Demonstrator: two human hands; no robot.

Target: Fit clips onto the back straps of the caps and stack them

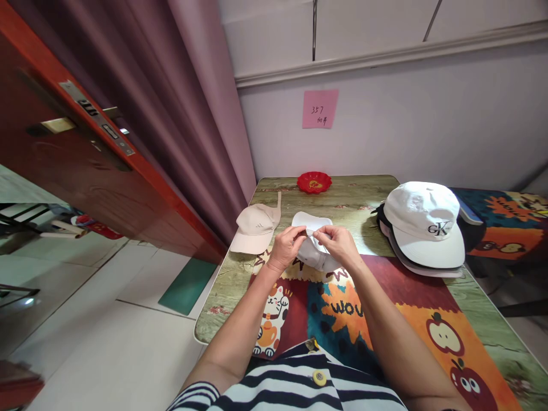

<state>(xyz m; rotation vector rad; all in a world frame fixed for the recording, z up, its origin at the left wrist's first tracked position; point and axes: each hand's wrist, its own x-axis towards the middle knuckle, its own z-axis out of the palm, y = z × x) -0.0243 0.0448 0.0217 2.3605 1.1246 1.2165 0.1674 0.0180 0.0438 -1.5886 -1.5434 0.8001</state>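
Note:
A white cap (311, 255) lies on the table in front of me, with its rounded brim-like part (311, 219) pointing away. My left hand (288, 244) pinches a thin edge or strap of this cap between thumb and fingers. From the other side, my right hand (338, 244) pinches the same area, its fingertips close to the left ones. The fingers partly cover the cap, so the exact piece they grip is hard to make out. A beige cap (256, 225) with a small dark logo sits to the left of my hands, its strap sticking up behind.
At right stands a stack of caps topped by a white cap (422, 220) with dark lettering. A red scalloped dish (314, 182) is at the table's back. A patterned mat (411, 285) covers part of the table (222, 291). A door (141, 194) and curtain (205, 114) are at left.

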